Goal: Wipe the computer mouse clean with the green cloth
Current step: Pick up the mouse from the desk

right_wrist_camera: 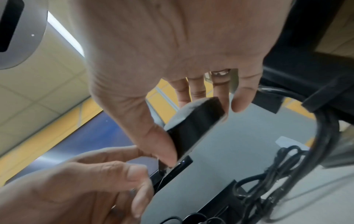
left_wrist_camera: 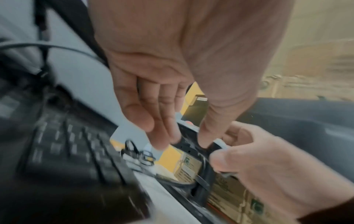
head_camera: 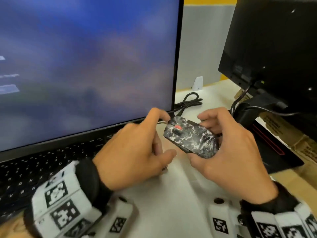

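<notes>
Head view, left to right: my left hand hovers with fingers loosely curled, its fingertips at the front of the computer mouse, holding nothing I can make out; my right hand grips the mouse, lifted above the white table.

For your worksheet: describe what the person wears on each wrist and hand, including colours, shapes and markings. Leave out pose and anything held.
Both hands are bare. Each wrist carries a band of white blocks printed with black square code markers, the left wrist band and the right wrist band, over dark cuffs. The right hand wears a ring on one finger.
</notes>
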A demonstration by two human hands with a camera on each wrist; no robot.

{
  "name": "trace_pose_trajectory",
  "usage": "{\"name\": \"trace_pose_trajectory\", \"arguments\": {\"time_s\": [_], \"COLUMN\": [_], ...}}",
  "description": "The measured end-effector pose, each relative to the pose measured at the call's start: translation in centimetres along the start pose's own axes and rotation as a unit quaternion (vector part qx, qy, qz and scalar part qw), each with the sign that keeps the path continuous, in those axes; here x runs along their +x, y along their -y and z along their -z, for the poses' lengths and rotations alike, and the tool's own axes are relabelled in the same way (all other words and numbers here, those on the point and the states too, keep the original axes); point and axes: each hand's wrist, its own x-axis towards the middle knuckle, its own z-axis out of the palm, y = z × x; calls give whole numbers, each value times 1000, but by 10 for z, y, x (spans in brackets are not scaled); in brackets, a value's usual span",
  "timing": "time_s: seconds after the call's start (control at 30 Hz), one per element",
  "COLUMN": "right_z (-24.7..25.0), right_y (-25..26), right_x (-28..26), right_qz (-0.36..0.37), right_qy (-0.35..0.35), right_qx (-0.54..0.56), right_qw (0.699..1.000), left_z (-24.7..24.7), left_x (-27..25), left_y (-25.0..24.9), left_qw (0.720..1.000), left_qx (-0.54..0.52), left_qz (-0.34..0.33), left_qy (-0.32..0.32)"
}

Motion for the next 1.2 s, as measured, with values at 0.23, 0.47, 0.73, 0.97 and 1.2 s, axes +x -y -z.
{"name": "trace_pose_trajectory", "arguments": {"time_s": [0.23,0.47,0.73,0.97,1.2], "right_z": [-2,-21,-30,-37,-66], "right_y": [14,44,80,128,166], "right_x": [-11,-26,-36,-41,-43], "right_qz": [68,96,124,148,183], "right_qy": [-37,-33,8,29,99], "right_qx": [51,113,96,76,91], "right_qw": [996,988,988,986,974], "left_z": [-2,13,24,52,73], "left_x": [-19,-69,-115,-145,-176], "left_y": [-1,-25,-28,-6,40], "left_qw": [995,962,922,886,882], "left_qx": [-60,-199,-249,-343,-388], "left_qz": [-8,59,107,96,78], "left_qy": [-78,-175,-277,-296,-254]}}
